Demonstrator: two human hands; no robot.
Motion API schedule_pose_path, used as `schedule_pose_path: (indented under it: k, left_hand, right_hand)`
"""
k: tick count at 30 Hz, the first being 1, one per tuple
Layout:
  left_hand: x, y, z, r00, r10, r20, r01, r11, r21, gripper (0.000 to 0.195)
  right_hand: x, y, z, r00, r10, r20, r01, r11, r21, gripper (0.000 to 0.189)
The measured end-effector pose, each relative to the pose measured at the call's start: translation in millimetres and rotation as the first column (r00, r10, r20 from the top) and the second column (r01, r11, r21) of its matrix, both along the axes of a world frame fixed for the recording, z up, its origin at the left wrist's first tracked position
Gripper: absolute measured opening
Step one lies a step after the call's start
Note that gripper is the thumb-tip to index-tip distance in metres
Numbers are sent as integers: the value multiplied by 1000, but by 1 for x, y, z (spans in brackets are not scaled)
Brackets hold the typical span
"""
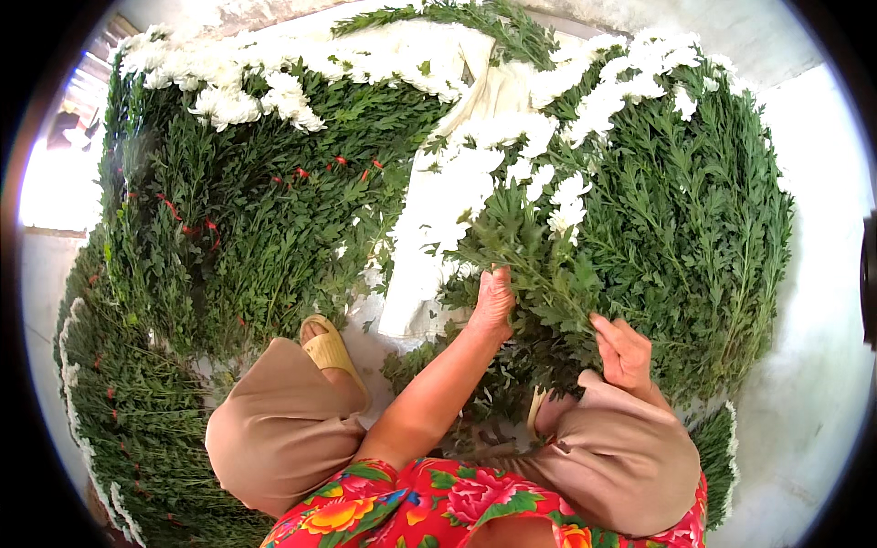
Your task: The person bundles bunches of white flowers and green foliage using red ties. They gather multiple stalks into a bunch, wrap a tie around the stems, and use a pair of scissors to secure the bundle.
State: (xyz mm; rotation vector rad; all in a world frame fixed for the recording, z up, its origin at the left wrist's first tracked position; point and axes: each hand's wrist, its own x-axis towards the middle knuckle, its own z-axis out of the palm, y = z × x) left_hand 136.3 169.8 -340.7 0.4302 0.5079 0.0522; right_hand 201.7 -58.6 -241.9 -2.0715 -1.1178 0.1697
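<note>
My left hand (495,301) is closed around a bunch of leafy chrysanthemum stems (531,253), whose white blooms (469,181) lie beyond it over a pale cloth (404,301). To the right and a little nearer to me, the fingertips of my right hand (622,351) touch the lower leaves of the same greenery, the thumb and index finger close together. Whether a stem is pinched between them is hard to tell. Dark leaves lie in a heap (500,390) between my feet, below the bunch.
Large stacks of white chrysanthemums lie to the left (274,205) and right (685,226), the left one with red ties (302,172). More stems (507,34) lie across the far end. My sandalled left foot (329,353) rests by the cloth. A pale wall (815,274) rises at right.
</note>
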Motion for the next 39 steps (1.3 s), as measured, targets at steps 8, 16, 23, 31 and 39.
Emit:
schedule_pose_path:
  k: [8, 16, 23, 31, 39]
  left_hand:
    - [-9, -8, -43, 989, -25, 143, 24, 1000, 13, 97]
    - [6, 8, 24, 985, 108, -136, -97, 992, 86, 34]
    - [7, 5, 13, 992, -21, -123, 25, 999, 34, 36]
    - [3, 11, 4, 995, -10, -95, 12, 1000, 20, 37]
    - [5, 3, 4, 995, 10, -102, -7, 1000, 30, 38]
  right_hand:
    - [-5, 4, -9, 988, 39, 148, -2, 969, -247, 60]
    - [60, 15, 29, 988, 128, -90, -150, 938, -313, 23]
    - [291, -85, 13, 523, -564, 639, 812, 557, -173, 66]
    - [293, -68, 23, 563, -520, 643, 710, 702, -54, 20]
    - [216, -27, 78, 816, -511, 268, 489, 859, 150, 29]
